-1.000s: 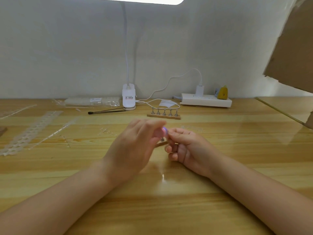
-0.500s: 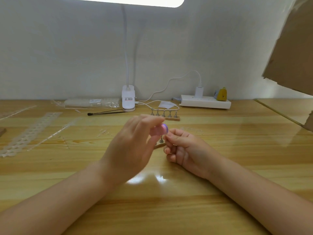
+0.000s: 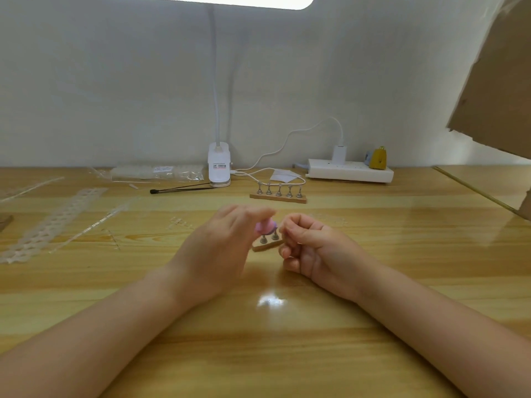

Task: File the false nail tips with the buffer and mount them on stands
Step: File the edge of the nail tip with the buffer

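Head view: The left hand (image 3: 212, 254) is raised over the wooden table (image 3: 373, 254), its fingers curled around a pink-purple buffer (image 3: 265, 227), which shows blurred at the fingertips. The right hand (image 3: 313, 248) sits just beside it with fingers curled and thumb pinched to forefinger; whether a nail tip is held there is too small to tell. Between and behind the hands stands a wooden nail stand (image 3: 267, 245) with metal pegs. A second five-peg stand (image 3: 278, 195) sits farther back, near the clip lamp base (image 3: 219, 168) and the white power strip (image 3: 349, 170). Clear nail-tip strips (image 3: 54, 222) lie at left.
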The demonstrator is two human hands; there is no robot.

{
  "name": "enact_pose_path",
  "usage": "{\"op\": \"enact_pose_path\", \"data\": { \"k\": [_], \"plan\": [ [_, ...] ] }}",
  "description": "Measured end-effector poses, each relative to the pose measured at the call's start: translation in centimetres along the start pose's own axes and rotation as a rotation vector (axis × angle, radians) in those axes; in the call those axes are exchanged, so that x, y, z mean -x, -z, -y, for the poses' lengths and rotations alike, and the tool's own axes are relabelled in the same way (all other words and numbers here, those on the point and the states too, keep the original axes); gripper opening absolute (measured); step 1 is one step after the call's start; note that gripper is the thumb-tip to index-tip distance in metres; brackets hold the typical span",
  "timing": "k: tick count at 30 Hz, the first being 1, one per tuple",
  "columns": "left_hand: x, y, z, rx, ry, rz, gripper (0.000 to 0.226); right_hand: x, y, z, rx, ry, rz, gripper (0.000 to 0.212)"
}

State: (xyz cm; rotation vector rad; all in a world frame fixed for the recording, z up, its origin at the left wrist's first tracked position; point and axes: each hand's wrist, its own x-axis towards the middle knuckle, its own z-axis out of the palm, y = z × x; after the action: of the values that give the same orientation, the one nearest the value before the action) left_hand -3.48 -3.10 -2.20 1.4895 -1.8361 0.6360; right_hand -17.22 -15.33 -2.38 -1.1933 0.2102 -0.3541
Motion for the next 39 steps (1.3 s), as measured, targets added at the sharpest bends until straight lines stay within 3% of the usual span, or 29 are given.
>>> {"op": "enact_pose_path", "data": {
  "k": [2,5,7,10,12,17,22,25,27,32,36,39],
  "plan": [
    [0.1,0.3,0.4,-0.019,0.031,-0.032,0.048,0.0,0.0,0.0,0.011,0.0,-0.009,0.005],
    [-0.6,-0.1,-0.8,0.044,-0.062,-0.128,0.034,0.0,0.0,0.0,0.021,0.001,-0.006,0.01],
    [-0.7,-0.4,-1.2,0.057,-0.119,-0.1,0.03,0.0,0.0,0.0,0.028,0.0,-0.005,0.016],
    [-0.2,0.0,0.1,-0.032,-0.042,-0.036,0.041,-0.1,0.0,0.0,0.014,-0.017,-0.034,0.011],
    [0.0,0.3,0.5,-0.063,-0.019,-0.075,0.043,-0.1,0.0,0.0,0.006,-0.02,-0.046,0.009],
    [-0.5,-0.6,-1.2,-0.011,-0.19,-0.11,0.036,0.0,0.1,0.2,0.04,-0.014,0.015,0.009],
    [-0.1,0.4,0.4,-0.068,-0.054,-0.148,0.039,0.1,0.0,0.3,0.033,-0.042,-0.005,0.008],
    [-0.6,-0.2,-1.2,0.001,-0.164,-0.199,0.034,0.1,0.1,0.3,0.052,-0.039,0.016,0.008],
    [-0.6,-0.6,-1.6,0.006,-0.215,-0.142,0.034,0.1,0.1,0.4,0.081,-0.044,0.05,0.009],
    [-0.2,0.6,0.3,-0.084,-0.049,-0.13,0.04,0.0,0.1,0.5,0.02,-0.064,0.012,0.007],
    [-0.8,-0.1,-2.1,-0.034,-0.241,-0.18,0.03,0.0,0.3,0.3,0.027,-0.022,0.008,0.007],
    [-1.1,0.2,-2.4,-0.021,-0.263,-0.211,0.028,0.0,0.3,0.3,0.056,-0.023,-0.024,0.01]
  ]
}}
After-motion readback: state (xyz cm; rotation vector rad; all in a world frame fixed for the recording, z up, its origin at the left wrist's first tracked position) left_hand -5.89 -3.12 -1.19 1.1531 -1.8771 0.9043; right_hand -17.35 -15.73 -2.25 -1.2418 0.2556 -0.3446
